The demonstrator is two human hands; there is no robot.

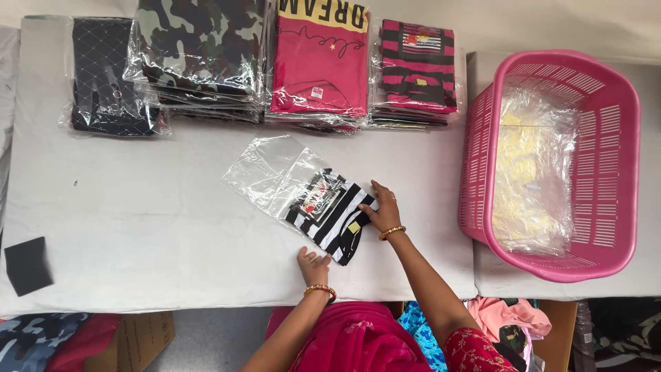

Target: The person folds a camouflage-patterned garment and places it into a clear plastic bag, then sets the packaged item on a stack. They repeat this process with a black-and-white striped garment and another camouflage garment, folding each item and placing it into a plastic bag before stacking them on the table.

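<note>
A folded black-and-white striped garment [330,212] is seen lying on the white tabletop [138,220], partly slid into a clear plastic bag [275,172] whose closed end points up and to the left, away from the person. The long axis of the garment runs diagonally, from the lower right corner near the body to the upper left inside the bag, so the bag's mouth faces the hands. The right hand [383,207] is laid flat on the garment's right edge, fingers spread and open, touching the fabric rather than clenched around it. The left hand [313,265] is set at the lower corner of the garment, fingers loosely curled against its edge; whether a fold is pinched there cannot be told. Both hands are touching the garment, the right one lying further along it towards the bag. Along the far edge of the tabletop, stacks of bagged garments are ranged: a dark quilted one [110,76], a camouflage one [200,48], a pink one [320,62] and a pink-and-black striped one [416,69]. A pink basket [613,165] holding clear bags stands well apart on the right.
</note>
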